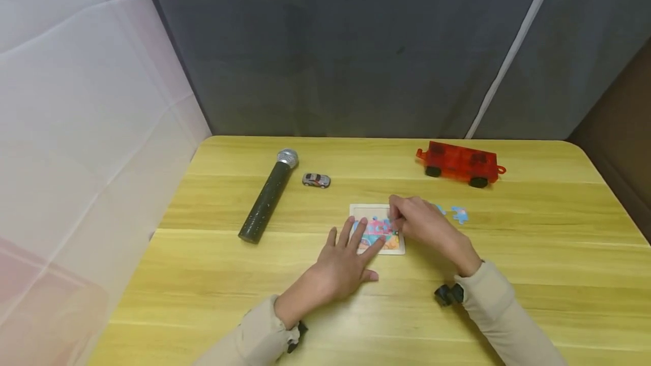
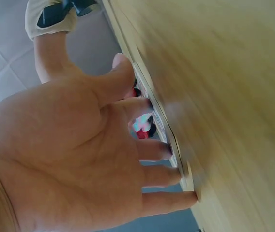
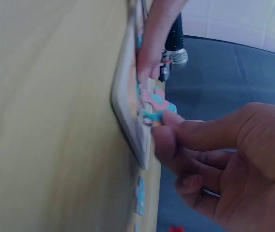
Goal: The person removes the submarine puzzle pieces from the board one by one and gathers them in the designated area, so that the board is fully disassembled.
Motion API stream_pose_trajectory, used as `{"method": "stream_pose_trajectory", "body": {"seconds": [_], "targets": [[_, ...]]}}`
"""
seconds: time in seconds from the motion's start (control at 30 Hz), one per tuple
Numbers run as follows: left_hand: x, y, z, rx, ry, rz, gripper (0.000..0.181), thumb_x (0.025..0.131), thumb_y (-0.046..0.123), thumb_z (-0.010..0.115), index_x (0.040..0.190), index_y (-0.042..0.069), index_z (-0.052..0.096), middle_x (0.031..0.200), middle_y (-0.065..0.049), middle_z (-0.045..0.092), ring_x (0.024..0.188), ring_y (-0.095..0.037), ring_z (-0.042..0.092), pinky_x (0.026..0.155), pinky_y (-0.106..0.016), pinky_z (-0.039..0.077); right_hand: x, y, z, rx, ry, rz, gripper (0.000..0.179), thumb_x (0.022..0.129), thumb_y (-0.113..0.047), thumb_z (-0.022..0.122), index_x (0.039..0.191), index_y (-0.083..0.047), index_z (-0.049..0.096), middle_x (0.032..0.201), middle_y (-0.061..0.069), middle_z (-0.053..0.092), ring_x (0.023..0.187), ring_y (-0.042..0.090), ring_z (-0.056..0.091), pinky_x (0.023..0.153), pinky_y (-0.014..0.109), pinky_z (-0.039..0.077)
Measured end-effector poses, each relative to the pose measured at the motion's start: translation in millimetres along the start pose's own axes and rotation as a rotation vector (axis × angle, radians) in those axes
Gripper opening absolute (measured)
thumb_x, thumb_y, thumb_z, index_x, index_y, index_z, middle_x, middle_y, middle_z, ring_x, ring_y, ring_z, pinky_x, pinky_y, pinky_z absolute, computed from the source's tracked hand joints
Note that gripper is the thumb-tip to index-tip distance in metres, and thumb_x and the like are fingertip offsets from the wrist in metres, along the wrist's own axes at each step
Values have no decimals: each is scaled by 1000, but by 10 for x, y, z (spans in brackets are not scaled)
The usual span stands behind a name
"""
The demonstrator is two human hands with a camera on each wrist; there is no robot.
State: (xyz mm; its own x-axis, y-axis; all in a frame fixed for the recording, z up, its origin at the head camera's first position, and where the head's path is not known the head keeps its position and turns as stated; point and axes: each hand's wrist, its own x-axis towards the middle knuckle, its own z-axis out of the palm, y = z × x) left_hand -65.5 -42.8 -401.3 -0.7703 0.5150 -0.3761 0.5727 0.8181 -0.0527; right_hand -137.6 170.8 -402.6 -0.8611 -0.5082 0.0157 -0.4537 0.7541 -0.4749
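Observation:
A small jigsaw puzzle in a pale-rimmed tray point(image 1: 368, 207) lies on the table, with pink, blue and orange pieces in its lower part. My left hand point(image 1: 342, 267) rests with fingers straight and spread, its fingertips on the tray and the assembled pieces. At the tray's right side my right hand point(image 1: 421, 220) pinches a pink and blue puzzle piece point(image 3: 158, 100) between thumb and forefinger, tilted up from the tray. The fingertips partly cover this piece. Two loose blue puzzle pieces point(image 1: 460, 214) lie right of the tray, one partly behind the right hand.
A black microphone point(image 1: 267, 202) with a silver head lies on the left of the wooden table point(image 1: 203, 275). Near it stands a small toy car point(image 1: 316, 180). A red see-through toy wagon point(image 1: 460, 162) with black wheels stands at the back right, before a dark grey partition point(image 1: 330, 55).

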Motion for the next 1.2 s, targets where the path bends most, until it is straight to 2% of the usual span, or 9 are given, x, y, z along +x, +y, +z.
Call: {"method": "stream_pose_trajectory", "body": {"seconds": [0.1, 0.27, 0.53, 0.67, 0.83, 0.97, 1.2], "targets": [[-7, -1, 11, 13, 3, -4, 72, 113, 62, 40, 177, 38, 18, 185, -15, 11, 171, -40, 13, 134, -58, 30, -7, 40, -115, 102, -13, 21, 20, 102, 2, 73, 90, -9, 62, 77, 1, 68, 64, 9, 57, 62, 26, 46], [-15, -5, 33, 36, 11, -5, 73, 112, 63, 40, 177, 38, 19, 185, -15, 13, 170, -40, 15, 133, -57, 32, -103, 244, -358, 231, -89, 78, 20, 100, 1, 76, 88, -5, 60, 73, 4, 67, 62, 12, 62, 61, 26, 48], [-30, -7, 35, 32, 21, -1, 73, 112, 62, 41, 177, 37, 20, 184, -16, 14, 170, -41, 17, 133, -58, 32, -269, 557, -568, 278, -189, 125, 21, 99, 1, 77, 86, -4, 61, 75, 3, 66, 64, 18, 65, 63, 27, 50], [-36, 3, 48, 37, 24, -6, 73, 112, 63, 42, 177, 37, 20, 184, -16, 15, 170, -41, 17, 133, -57, 33, -324, 662, -620, 299, -291, 136, 22, 98, 3, 76, 83, -4, 61, 73, 3, 64, 62, 20, 66, 63, 28, 50], [-36, 1, 52, 28, 26, -13, 74, 112, 63, 42, 177, 37, 20, 184, -15, 15, 170, -41, 17, 133, -57, 33, -385, 775, -663, 255, -373, 215, 24, 93, 8, 77, 79, -3, 61, 71, 4, 63, 58, 16, 64, 60, 29, 51], [-42, -5, 48, 32, 26, -14, 73, 112, 63, 42, 177, 37, 20, 184, -15, 15, 170, -41, 17, 133, -57, 33, -408, 829, -678, 178, -372, 282, 25, 90, 10, 77, 77, -4, 61, 68, 4, 63, 58, 14, 61, 60, 30, 48], [-47, -24, 46, 27, 29, -12, 73, 112, 62, 42, 177, 37, 19, 184, -16, 15, 170, -41, 16, 133, -57, 33, -399, 807, -664, 106, -339, 327, 24, 88, 13, 72, 75, -4, 62, 68, 5, 61, 57, 14, 59, 62, 31, 49]]}}
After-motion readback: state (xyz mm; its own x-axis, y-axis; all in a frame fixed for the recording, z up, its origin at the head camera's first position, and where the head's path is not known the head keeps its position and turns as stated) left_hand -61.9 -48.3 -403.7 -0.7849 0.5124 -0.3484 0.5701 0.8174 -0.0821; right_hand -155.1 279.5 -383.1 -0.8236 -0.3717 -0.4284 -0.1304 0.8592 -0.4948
